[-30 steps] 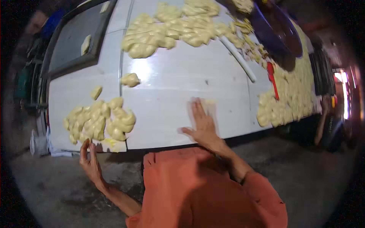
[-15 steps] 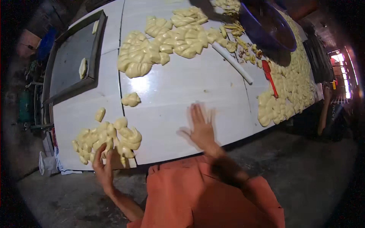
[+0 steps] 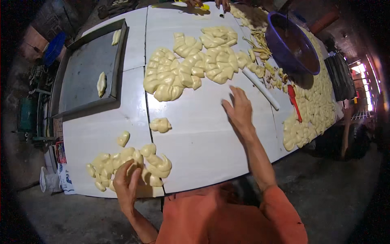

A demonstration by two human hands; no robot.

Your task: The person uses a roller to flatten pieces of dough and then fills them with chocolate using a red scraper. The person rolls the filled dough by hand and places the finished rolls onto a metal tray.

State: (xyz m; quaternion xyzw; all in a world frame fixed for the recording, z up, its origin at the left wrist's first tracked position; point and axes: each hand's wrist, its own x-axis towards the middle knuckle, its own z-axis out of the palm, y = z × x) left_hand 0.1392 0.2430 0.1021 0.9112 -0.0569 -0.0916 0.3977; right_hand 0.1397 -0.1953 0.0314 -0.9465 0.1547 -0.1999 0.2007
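Note:
My left hand [image 3: 125, 185] is at the near left edge of the table, thumb and fingers closed around a piece of pale yellow dough [image 3: 137, 157] in a loose cluster. The fingertips are partly hidden by dough. My right hand [image 3: 240, 113] hovers open above the white tabletop [image 3: 199, 142], fingers stretched away from me and holding nothing. Just beyond it lies a white rod [image 3: 261, 88]. Farther off, a broad patch of glossy cut dough pieces [image 3: 191, 65] covers the middle. A small dough lump [image 3: 161, 125] sits apart between the two groups.
A metal tray [image 3: 87, 67] with two shaped dough pieces stands far left. At right are a purple basin [image 3: 292, 44], a red utensil [image 3: 293, 101], yellowish scraps [image 3: 262, 46] and many dough pieces [image 3: 313, 110]. Another person's hands [image 3: 222, 5] show at the far edge, near a yellow tool [image 3: 203, 7].
My right hand has moved forward and right across the table, away from the near edge. The left stays at the near dough cluster. The view has shifted, bringing another person's hands into sight.

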